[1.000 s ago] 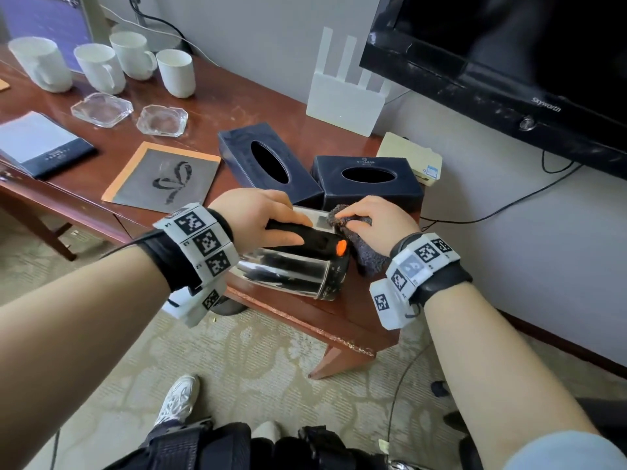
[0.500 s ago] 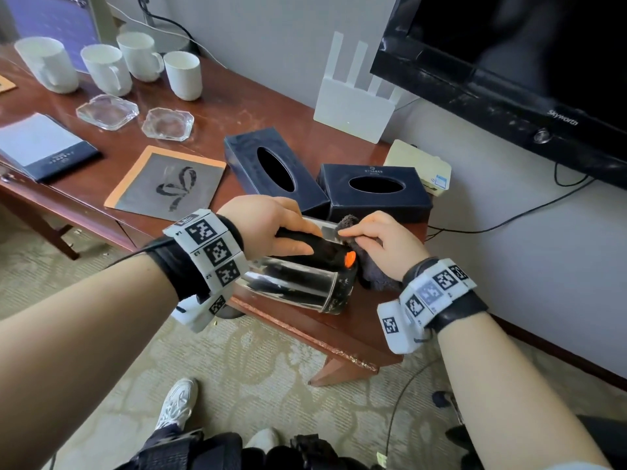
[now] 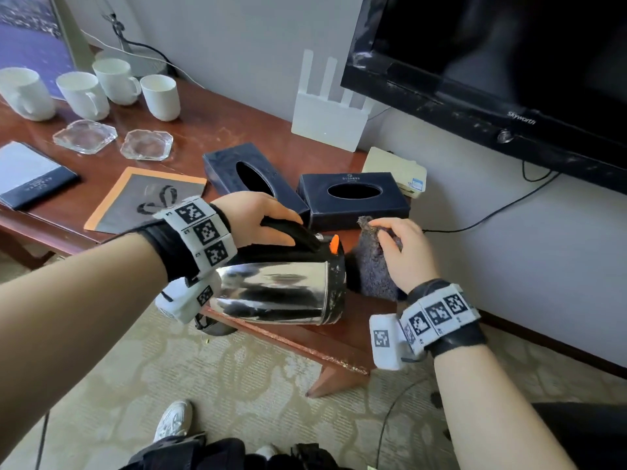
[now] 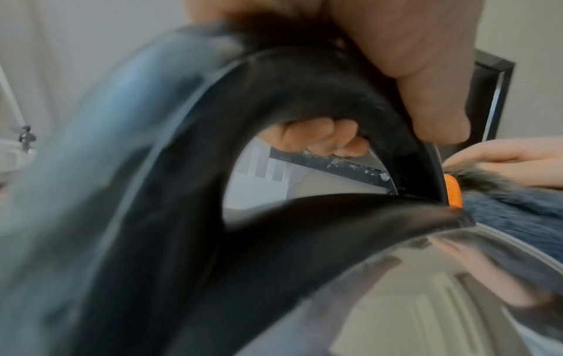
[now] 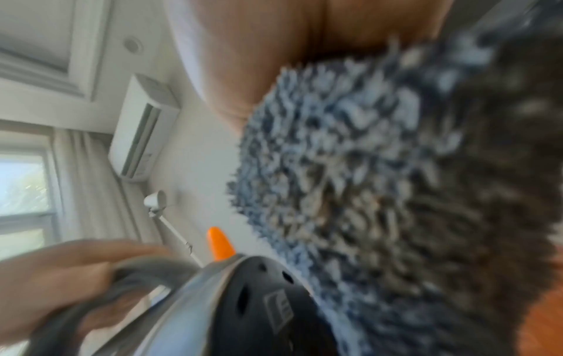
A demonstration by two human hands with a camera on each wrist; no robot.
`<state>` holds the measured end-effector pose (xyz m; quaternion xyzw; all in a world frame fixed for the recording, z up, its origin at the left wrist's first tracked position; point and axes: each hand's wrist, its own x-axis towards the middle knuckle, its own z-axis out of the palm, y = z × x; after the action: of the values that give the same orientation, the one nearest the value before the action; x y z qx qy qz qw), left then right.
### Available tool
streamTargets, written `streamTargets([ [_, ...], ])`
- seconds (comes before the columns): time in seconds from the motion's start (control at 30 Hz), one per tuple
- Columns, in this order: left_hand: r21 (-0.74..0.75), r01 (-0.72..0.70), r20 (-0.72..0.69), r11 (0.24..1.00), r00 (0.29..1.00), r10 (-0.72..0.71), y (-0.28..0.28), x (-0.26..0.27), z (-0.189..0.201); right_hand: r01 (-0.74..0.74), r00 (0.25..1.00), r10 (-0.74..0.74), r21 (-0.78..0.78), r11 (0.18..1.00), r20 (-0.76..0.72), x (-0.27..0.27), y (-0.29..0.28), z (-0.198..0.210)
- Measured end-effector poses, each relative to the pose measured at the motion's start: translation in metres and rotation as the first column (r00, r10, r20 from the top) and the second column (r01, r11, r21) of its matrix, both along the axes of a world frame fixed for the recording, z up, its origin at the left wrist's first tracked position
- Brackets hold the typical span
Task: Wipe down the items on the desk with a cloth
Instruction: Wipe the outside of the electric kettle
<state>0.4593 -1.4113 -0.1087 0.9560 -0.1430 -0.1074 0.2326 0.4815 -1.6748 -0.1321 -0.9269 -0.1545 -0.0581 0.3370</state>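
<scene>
Left hand: my left hand [image 3: 252, 218] is wrapped round the black handle [image 4: 304, 79] of the electric kettle [image 3: 278, 291]; on the left wrist camera I see the fingers [image 4: 317, 138] curled under the handle and the thumb along its top.
Kettle: it lies tipped on its side over the desk's front edge, shiny steel body toward me, black base [image 5: 262, 310] facing right, orange switch [image 3: 334, 244] pointing up.
Right hand: my right hand [image 3: 403, 252] pinches the top edge of the shaggy grey-blue cloth [image 3: 373, 269] between fingertips and thumb.
Cloth: it hangs down just beside the kettle's base; I cannot tell whether it touches it.
Desk: a glossy reddish-brown wooden desk [image 3: 217, 130] along the wall, its corner leg just below the kettle.
On the desk: two dark tissue boxes [image 3: 353, 198] just behind my hands, one angled, one square to the wall; a grey card with an orange border [image 3: 142, 198]; a dark folder [image 3: 30, 174]; two glass ashtrays [image 3: 146, 145]; four white mugs [image 3: 159, 96] at the far left; a white router [image 3: 329, 113] against the wall; a cream box [image 3: 393, 171] beside it.
Room: a black Skyworth TV [image 3: 492, 69] hangs on the pale wall at right with cables below it; patterned beige carpet [image 3: 203, 385] underfoot; the right wrist camera shows a wall air conditioner [image 5: 143, 130], curtains and a window.
</scene>
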Motion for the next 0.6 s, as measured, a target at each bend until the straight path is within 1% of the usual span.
streamTargets([
  [0.07, -0.047, -0.054, -0.011, 0.997, 0.998, 0.054, -0.002, 0.008, -0.005, -0.082, 0.996, 0.083, -0.018, 0.996, 0.028, -0.01, -0.002, -0.004],
  [0.13, -0.053, -0.094, -0.008, 0.994, 0.996, 0.094, -0.003, 0.019, -0.008, -0.157, 0.988, 0.155, -0.116, 0.981, -0.029, -0.015, 0.004, -0.014],
  [0.17, -0.04, -0.107, -0.012, 0.993, 0.994, 0.107, -0.003, 0.023, -0.008, -0.176, 0.984, 0.168, -0.17, 0.97, -0.065, -0.016, 0.01, -0.018],
  [0.23, 0.044, -0.11, 0.007, 0.993, 0.994, 0.11, -0.006, 0.03, -0.008, -0.147, 0.987, 0.128, -0.223, 0.964, -0.097, -0.016, 0.018, -0.022],
  [0.27, 0.119, -0.117, 0.056, 0.986, 0.992, 0.111, -0.008, 0.031, -0.008, -0.122, 0.99, 0.103, -0.228, 0.966, -0.094, -0.014, 0.021, -0.021],
  [0.3, 0.195, -0.137, 0.14, 0.971, 0.984, 0.11, -0.01, 0.028, -0.008, -0.106, 0.992, 0.087, -0.237, 0.966, -0.088, -0.011, 0.025, -0.02],
  [0.33, 0.226, -0.163, 0.239, 0.96, 0.965, 0.107, -0.013, 0.022, -0.01, -0.097, 0.993, 0.078, -0.253, 0.963, -0.085, -0.009, 0.028, -0.018],
  [0.37, 0.209, -0.174, 0.329, 0.962, 0.939, 0.098, -0.018, 0.014, -0.014, -0.093, 0.994, 0.072, -0.267, 0.959, -0.087, -0.006, 0.03, -0.017],
  [0.43, 0.15, -0.145, 0.411, 0.978, 0.909, 0.072, -0.028, -0.006, -0.024, -0.085, 0.994, 0.061, -0.28, 0.956, -0.091, -0.001, 0.034, -0.015],
  [0.47, 0.179, -0.139, 0.385, 0.974, 0.921, 0.061, -0.032, -0.014, -0.03, -0.08, 0.994, 0.056, -0.288, 0.954, -0.093, 0.0, 0.037, -0.014],
  [0.53, 0.291, -0.166, 0.248, 0.942, 0.964, 0.093, -0.037, -0.025, -0.045, -0.078, 0.994, 0.049, -0.321, 0.944, -0.098, 0.004, 0.04, -0.014],
  [0.6, 0.31, -0.204, 0.157, 0.929, 0.974, 0.161, -0.036, -0.029, -0.056, -0.095, 0.994, 0.067, -0.346, 0.933, -0.089, 0.003, 0.039, -0.014],
])
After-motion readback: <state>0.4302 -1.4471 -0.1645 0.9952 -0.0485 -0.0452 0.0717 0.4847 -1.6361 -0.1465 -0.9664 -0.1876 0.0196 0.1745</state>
